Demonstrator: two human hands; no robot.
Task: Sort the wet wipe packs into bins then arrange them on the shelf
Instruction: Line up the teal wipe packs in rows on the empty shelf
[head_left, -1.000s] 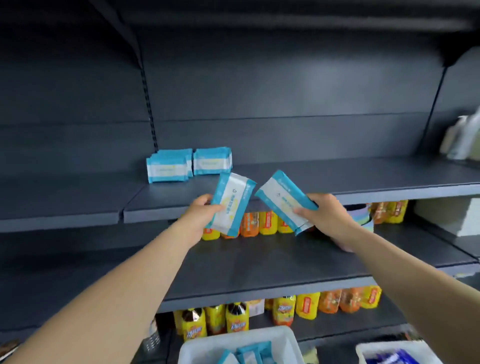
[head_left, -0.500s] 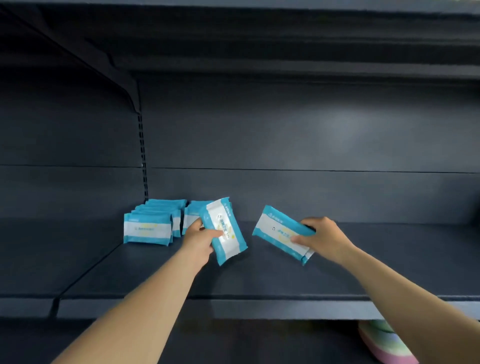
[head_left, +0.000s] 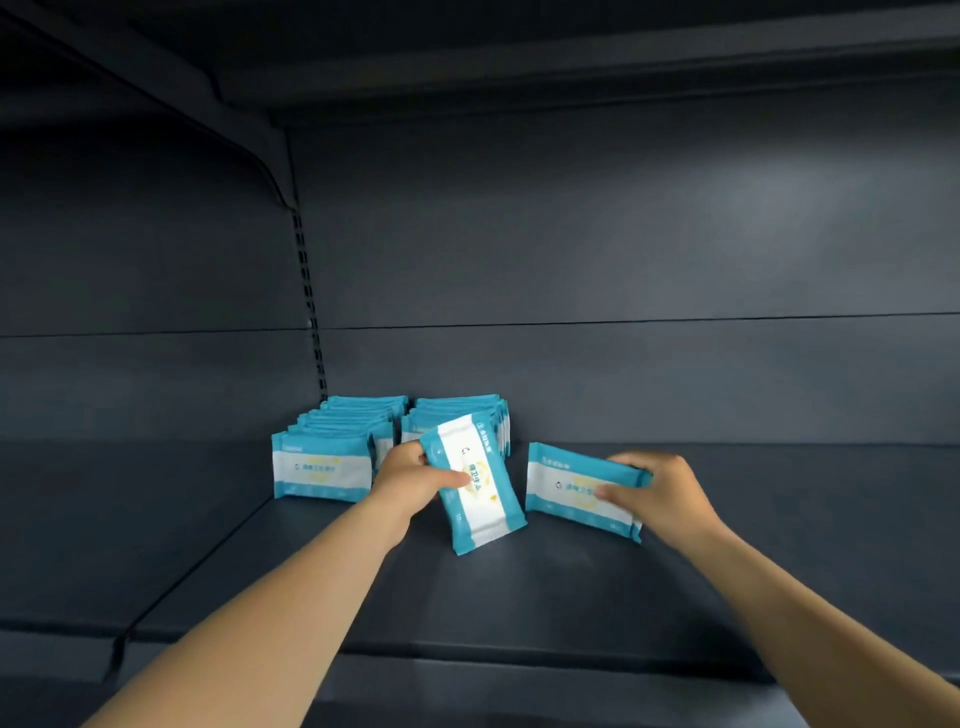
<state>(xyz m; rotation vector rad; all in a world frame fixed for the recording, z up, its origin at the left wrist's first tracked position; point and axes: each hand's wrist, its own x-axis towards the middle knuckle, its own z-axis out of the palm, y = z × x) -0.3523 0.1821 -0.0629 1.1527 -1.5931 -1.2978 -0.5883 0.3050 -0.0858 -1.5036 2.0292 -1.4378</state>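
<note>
left hand (head_left: 410, 475) grips tilted pack (head_left: 475, 491) | right hand (head_left: 657, 493) grips second pack (head_left: 563, 480)

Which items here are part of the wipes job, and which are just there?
Job:
- left hand gripping a tilted wet wipe pack
- right hand holding a second pack
- two rows of shelved packs
- shelf

Just there:
- slotted upright
- bracket

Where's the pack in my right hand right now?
Head view, right of centre: the right hand holds the pack on the shelf, just right of the left hand's pack.
</note>
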